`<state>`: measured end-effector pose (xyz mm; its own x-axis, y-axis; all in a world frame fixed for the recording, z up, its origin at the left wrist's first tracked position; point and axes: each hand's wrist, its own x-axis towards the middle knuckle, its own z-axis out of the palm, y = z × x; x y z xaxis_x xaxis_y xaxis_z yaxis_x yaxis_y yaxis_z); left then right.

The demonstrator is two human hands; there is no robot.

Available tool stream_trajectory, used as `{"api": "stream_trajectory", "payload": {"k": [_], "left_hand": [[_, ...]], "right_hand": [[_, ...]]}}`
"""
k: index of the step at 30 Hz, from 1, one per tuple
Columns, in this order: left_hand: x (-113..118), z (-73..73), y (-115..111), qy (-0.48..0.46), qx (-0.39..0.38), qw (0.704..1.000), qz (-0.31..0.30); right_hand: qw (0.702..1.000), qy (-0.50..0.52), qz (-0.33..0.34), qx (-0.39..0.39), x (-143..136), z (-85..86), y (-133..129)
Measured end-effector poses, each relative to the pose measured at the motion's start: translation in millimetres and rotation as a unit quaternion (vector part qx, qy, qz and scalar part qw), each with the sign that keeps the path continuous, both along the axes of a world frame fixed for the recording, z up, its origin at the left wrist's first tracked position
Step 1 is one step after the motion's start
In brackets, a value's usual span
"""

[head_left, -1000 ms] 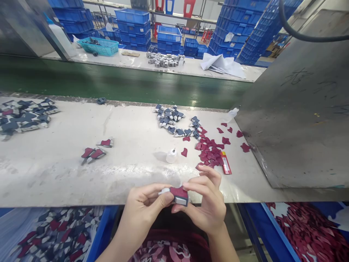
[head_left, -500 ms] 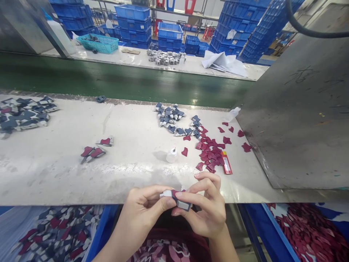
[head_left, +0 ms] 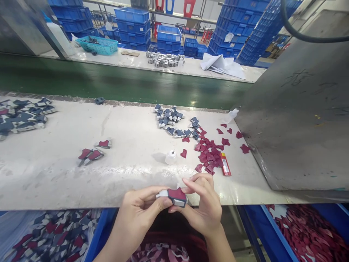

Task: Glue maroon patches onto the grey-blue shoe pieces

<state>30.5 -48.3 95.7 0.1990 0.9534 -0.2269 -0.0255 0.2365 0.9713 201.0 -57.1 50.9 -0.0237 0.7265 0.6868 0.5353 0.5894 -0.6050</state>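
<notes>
Pinching maroon-topped block (head_left: 176, 198) between left hand (head_left: 138, 211) and right hand (head_left: 205, 207), lower centre; could skew maroon patch (head_left: 176, 193) by pressing unevenly

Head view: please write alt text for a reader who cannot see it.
A person's left hand and right hand hold a block with a maroon top by the near edge of the table. On it are a white bottle, maroon pieces and piled dark blocks.
</notes>
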Motion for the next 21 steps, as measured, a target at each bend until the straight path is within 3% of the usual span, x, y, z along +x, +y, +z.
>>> {"api": "stream_trajectory", "payload": {"k": [6, 14, 21], "left_hand": [[1.8, -2.0, 1.7, -0.054, -0.054, 0.997, 0.019], [-1.0, -5.3, 3.9, -0.051, -0.091, 0.994, 0.008], [-3.8, -12.4, 8.6, -0.053, -0.125, 0.991, -0.007]], "right_hand": [[0.999, -0.016, 0.015, 0.038, -0.3, -3.4, 1.0], [0.998, -0.036, 0.000, 0.053, -3.3, -0.3, 2.5], [0.993, -0.032, -0.017, 0.110, -4.3, -10.3, 0.4]]}}
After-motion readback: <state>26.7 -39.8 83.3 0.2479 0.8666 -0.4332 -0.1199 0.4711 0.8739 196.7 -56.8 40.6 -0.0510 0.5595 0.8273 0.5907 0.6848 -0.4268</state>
